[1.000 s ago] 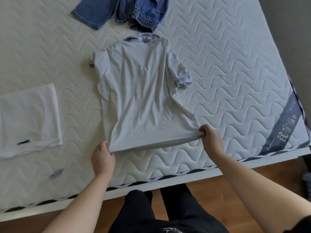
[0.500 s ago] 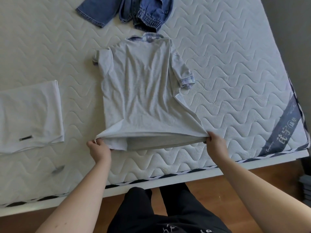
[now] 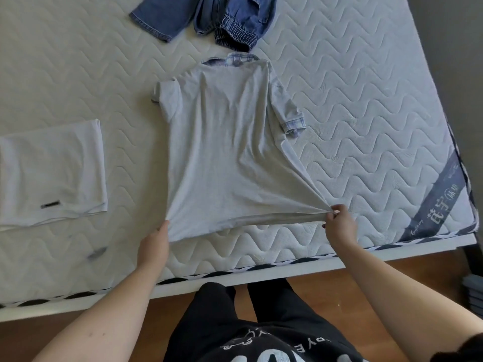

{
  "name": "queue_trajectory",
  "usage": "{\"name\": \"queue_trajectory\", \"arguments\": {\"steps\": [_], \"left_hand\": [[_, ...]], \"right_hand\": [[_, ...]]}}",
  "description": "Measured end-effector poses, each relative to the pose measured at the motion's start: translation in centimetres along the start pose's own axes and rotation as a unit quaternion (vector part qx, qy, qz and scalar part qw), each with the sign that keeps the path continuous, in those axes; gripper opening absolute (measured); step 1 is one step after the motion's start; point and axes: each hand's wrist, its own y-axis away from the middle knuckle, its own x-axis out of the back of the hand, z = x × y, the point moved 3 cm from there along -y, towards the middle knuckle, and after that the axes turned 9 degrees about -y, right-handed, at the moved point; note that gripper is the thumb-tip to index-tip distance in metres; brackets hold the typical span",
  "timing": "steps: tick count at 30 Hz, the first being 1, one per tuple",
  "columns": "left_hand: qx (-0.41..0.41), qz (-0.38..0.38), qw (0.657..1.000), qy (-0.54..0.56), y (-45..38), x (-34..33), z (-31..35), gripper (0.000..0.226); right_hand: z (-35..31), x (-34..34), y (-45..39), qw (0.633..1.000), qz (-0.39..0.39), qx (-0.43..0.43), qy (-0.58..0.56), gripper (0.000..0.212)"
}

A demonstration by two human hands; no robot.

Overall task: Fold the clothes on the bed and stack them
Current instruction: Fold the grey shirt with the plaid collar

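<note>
A grey short-sleeved shirt (image 3: 230, 158) with a plaid collar and cuffs lies back-up in the middle of the mattress (image 3: 366, 105), collar away from me. My left hand (image 3: 154, 246) holds the hem's left corner, fingers tucked under the cloth. My right hand (image 3: 339, 223) pinches the hem's right corner and pulls it taut to the right. A folded white garment (image 3: 52, 173) lies at the left. Blue denim trousers (image 3: 209, 17) are bunched at the far edge.
The mattress's near edge (image 3: 261, 270) runs in front of my legs, with wooden floor (image 3: 431, 273) below it. A dark label band (image 3: 439, 199) crosses the mattress's right corner. A grey wall (image 3: 454, 61) stands at the right.
The hem, lifted off the mattress half a second ago, has come down flatter. My right hand has drawn its corner farther right and the shirt is stretched wider.
</note>
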Motion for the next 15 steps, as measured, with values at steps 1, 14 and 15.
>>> {"name": "queue_trajectory", "arguments": {"steps": [1, 14, 15], "left_hand": [[0.015, 0.024, 0.999, -0.02, 0.3, 0.3, -0.4, 0.045], [0.248, 0.034, 0.654, 0.714, 0.8, 2.7, 3.8, 0.025], [0.247, 0.034, 0.653, 0.715, 0.6, 2.8, 3.9, 0.026]], "right_hand": [[0.3, 0.5, 0.0, 1.0, 0.009, -0.006, 0.009, 0.026], [0.7, 1.5, 1.6, 0.988, -0.065, -0.033, -0.139, 0.032], [0.6, 1.3, 1.6, 0.987, -0.069, -0.031, -0.143, 0.03]]}}
